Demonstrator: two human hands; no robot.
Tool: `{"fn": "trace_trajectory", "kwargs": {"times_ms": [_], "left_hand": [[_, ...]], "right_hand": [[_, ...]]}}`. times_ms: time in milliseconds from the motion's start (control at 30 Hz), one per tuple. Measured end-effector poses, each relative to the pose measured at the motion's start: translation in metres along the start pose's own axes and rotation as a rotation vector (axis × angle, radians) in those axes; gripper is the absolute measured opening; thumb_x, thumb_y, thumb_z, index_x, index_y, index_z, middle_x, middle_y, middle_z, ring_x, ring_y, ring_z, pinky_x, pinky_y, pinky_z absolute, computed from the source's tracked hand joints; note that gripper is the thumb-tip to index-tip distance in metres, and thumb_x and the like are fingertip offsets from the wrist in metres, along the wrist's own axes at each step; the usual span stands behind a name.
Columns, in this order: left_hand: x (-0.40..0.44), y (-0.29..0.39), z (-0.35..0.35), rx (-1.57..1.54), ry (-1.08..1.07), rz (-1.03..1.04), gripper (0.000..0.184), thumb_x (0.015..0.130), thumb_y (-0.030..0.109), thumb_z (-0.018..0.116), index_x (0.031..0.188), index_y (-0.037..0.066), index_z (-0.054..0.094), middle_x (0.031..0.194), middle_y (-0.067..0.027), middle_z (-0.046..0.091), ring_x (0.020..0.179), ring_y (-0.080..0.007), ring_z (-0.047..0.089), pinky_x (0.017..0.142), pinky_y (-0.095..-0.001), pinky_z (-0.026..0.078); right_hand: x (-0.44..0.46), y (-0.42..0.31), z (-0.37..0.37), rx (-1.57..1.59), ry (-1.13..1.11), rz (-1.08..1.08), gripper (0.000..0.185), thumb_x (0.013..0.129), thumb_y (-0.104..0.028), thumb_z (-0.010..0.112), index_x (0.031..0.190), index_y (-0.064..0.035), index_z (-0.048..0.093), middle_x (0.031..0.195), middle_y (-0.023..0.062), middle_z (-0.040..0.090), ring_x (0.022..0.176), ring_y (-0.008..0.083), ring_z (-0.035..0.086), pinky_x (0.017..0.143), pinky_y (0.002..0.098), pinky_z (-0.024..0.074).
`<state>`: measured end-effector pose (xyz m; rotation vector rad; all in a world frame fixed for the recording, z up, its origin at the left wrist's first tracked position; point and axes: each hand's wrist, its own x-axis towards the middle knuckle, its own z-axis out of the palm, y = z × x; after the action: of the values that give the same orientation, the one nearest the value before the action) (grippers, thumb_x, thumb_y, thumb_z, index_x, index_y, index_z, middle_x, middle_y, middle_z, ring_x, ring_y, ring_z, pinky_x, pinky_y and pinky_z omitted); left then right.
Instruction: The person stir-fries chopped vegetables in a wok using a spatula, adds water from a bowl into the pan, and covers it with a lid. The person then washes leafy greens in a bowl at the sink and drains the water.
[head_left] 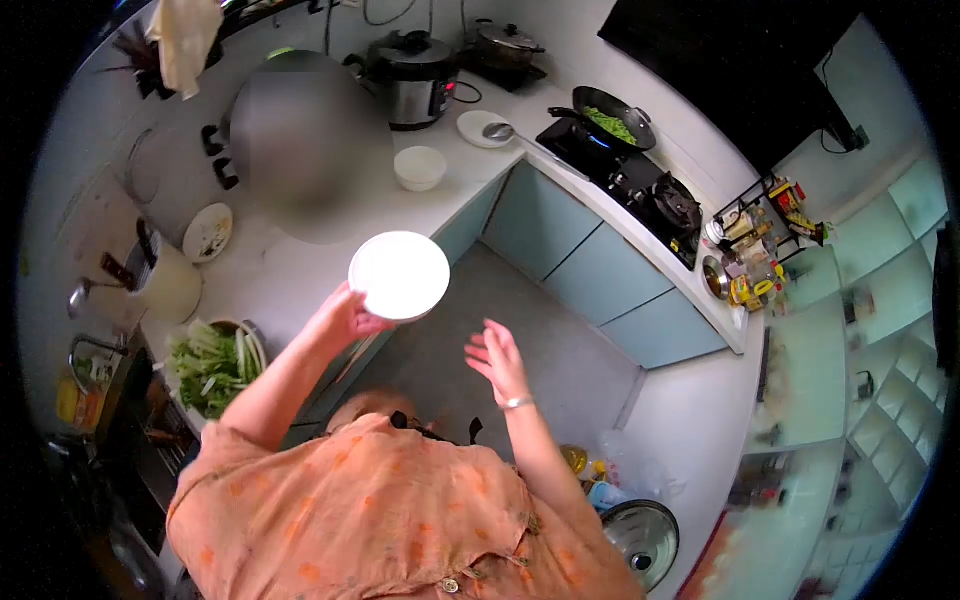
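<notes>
In my left hand (pixel 355 318) is a round white bowl (pixel 402 275), gripped by its near-left edge and raised over the floor by the counter. Its surface looks bright and plain, with nothing visible on it. To the right and a little lower, my right hand (pixel 497 360) hangs in the air, fingers apart and holding nothing. A bracelet circles that wrist. Beyond the held bowl, a second white bowl (pixel 420 169) stands on the counter. Left of my left forearm sits a container of cut green vegetables (pixel 212 368).
A wok (pixel 612 122) with green food stands over a lit burner. Behind the counter are a pressure cooker (pixel 411 80), a lidded pot (pixel 505 45) and a plate (pixel 486 129) with a ladle (pixel 500 132). Seasoning bottles (pixel 755 250) fill a rack at right. A glass lid (pixel 640 540) lies lower right.
</notes>
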<state>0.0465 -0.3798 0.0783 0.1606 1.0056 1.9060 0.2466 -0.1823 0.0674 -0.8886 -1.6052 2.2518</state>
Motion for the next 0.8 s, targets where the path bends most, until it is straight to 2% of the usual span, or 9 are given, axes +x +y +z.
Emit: {"fn": "trace_trajectory", "kwargs": {"times_ms": [67,133,200,333,400,467,600,700,800], "left_hand": [[0.058,0.014,0.035,0.075,-0.076,0.008,0.051,0.081,0.015,0.045,0.127,0.004,0.026,0.104,-0.0213,0.053,0.081,-0.0289,0.063,0.073,-0.0367,0.055],[0.126,0.022,0.055,0.267,-0.151,0.0,0.057,0.085,0.027,0.042,0.131,0.0,0.023,0.112,-0.0257,0.05,0.094,-0.0303,0.06,0.083,-0.0376,0.052],[0.184,0.039,0.095,0.299,-0.186,-0.007,0.056,0.085,0.029,0.042,0.129,-0.001,0.025,0.107,-0.0248,0.051,0.089,-0.0297,0.06,0.083,-0.0375,0.051],[0.307,0.074,0.165,0.333,-0.255,-0.024,0.056,0.083,0.027,0.046,0.127,-0.002,0.027,0.099,-0.0261,0.052,0.085,-0.0294,0.06,0.08,-0.0378,0.053],[0.365,0.091,0.202,0.358,-0.222,0.055,0.049,0.082,0.026,0.049,0.12,-0.002,0.034,0.095,-0.0257,0.054,0.08,-0.0287,0.062,0.07,-0.0348,0.055],[0.425,0.112,0.235,0.423,-0.213,0.031,0.054,0.081,0.027,0.05,0.12,-0.006,0.033,0.094,-0.0252,0.054,0.078,-0.0273,0.062,0.069,-0.0323,0.056],[0.541,0.143,0.282,0.491,-0.287,0.071,0.052,0.078,0.027,0.055,0.117,-0.003,0.039,0.098,-0.0249,0.053,0.082,-0.0304,0.061,0.072,-0.0373,0.055],[0.604,0.155,0.319,0.587,-0.231,0.047,0.056,0.075,0.029,0.057,0.117,-0.003,0.041,0.098,-0.0238,0.054,0.082,-0.0294,0.061,0.073,-0.0373,0.055],[0.669,0.151,0.343,0.651,-0.186,0.036,0.054,0.075,0.029,0.056,0.117,-0.003,0.042,0.099,-0.0214,0.054,0.082,-0.0289,0.061,0.07,-0.0372,0.055]], "right_hand": [[-0.001,0.005,-0.042,0.023,0.067,0.001,0.041,0.092,-0.031,0.046,0.125,-0.0082,0.037,0.106,0.0113,0.052,0.091,0.0201,0.056,0.078,0.0336,0.0484],[0.0,0.006,-0.078,0.055,0.168,0.046,0.036,0.092,-0.026,0.047,0.121,-0.0078,0.04,0.101,0.0104,0.054,0.088,0.0191,0.057,0.077,0.0326,0.0492],[0.007,0.008,-0.108,0.076,0.214,0.043,0.033,0.091,-0.023,0.048,0.119,-0.0072,0.042,0.098,0.0095,0.056,0.086,0.0177,0.058,0.076,0.0308,0.0493],[0.04,0.003,-0.156,0.12,0.311,0.044,0.029,0.09,-0.017,0.051,0.115,-0.0054,0.045,0.093,0.0085,0.057,0.082,0.0158,0.058,0.073,0.0281,0.0499],[0.066,-0.003,-0.177,0.097,0.331,0.038,0.029,0.09,-0.017,0.048,0.116,-0.0043,0.045,0.094,0.0088,0.057,0.082,0.0168,0.058,0.073,0.031,0.0503],[0.093,-0.012,-0.194,0.076,0.354,0.093,0.03,0.09,-0.018,0.049,0.116,-0.0038,0.045,0.094,0.0093,0.058,0.081,0.0168,0.058,0.074,0.0311,0.0501],[0.146,-0.036,-0.223,0.103,0.306,0.042,0.031,0.089,-0.016,0.05,0.117,-0.0029,0.044,0.094,0.0096,0.058,0.082,0.0174,0.058,0.075,0.031,0.0498],[0.179,-0.049,-0.249,-0.051,0.313,0.003,0.032,0.089,-0.015,0.051,0.117,-0.0024,0.044,0.094,0.0104,0.058,0.082,0.0181,0.058,0.073,0.0307,0.0504],[0.212,-0.061,-0.272,-0.044,0.331,0.044,0.033,0.088,-0.015,0.053,0.117,-0.002,0.044,0.094,0.011,0.059,0.082,0.0183,0.059,0.072,0.0297,0.051]]}}
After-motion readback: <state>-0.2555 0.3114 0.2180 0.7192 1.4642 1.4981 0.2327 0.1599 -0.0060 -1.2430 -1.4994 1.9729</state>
